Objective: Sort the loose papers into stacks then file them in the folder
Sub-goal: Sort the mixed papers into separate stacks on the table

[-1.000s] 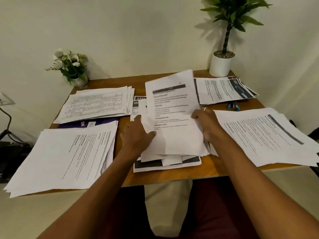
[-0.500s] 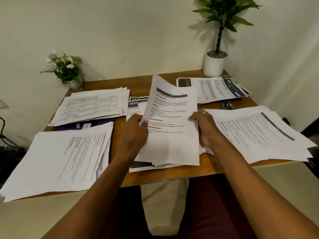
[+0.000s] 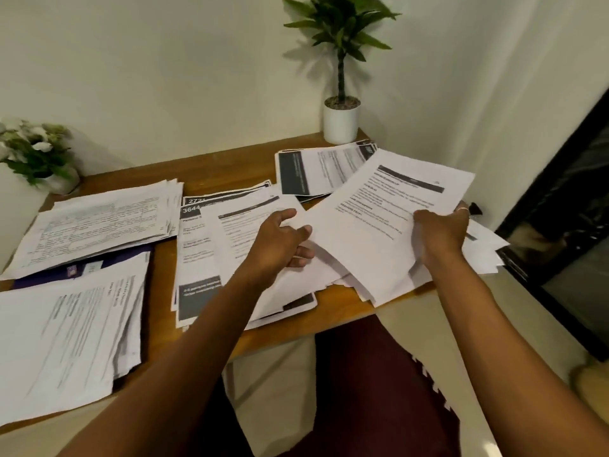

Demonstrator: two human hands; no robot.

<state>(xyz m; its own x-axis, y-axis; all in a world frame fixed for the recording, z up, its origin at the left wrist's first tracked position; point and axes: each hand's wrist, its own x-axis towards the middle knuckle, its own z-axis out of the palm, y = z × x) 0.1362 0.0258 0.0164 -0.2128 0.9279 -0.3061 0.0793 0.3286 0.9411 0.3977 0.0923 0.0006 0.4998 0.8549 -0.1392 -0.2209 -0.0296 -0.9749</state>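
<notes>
Right hand [image 3: 441,232] grips a printed sheet [image 3: 385,219] by its right edge and holds it tilted above the right edge of the table [image 3: 224,174]. Left hand [image 3: 281,239] sits at the sheet's left corner with fingers curled. Whether it pinches the paper or only touches it cannot be told.

Sorting appears to be the step in hand, with one sheet on its way to a stack. A loose pile [image 3: 214,252] still lies at the middle of the near edge, so much sorting seems left. The likely target is the right stack [image 3: 484,245], just under the held sheet. That stack overhangs the right edge, so the next move calls for laying the sheet flat and square without nudging the papers off.

All papers are thin white office sheets, limp and easily bent, printed in black with dark header bars. Three more stacks lie at the far-left [image 3: 99,222], near-left [image 3: 66,341] and far-right [image 3: 323,169], all with ragged edges. A flat purple folder [image 3: 112,262] lies pinned under the far-left stack and will need freeing before filing. The table is smooth brown wood. A plant [image 3: 341,123] in a white pot stands at the far-right corner, and flowers [image 3: 36,153] at the far-left.
</notes>
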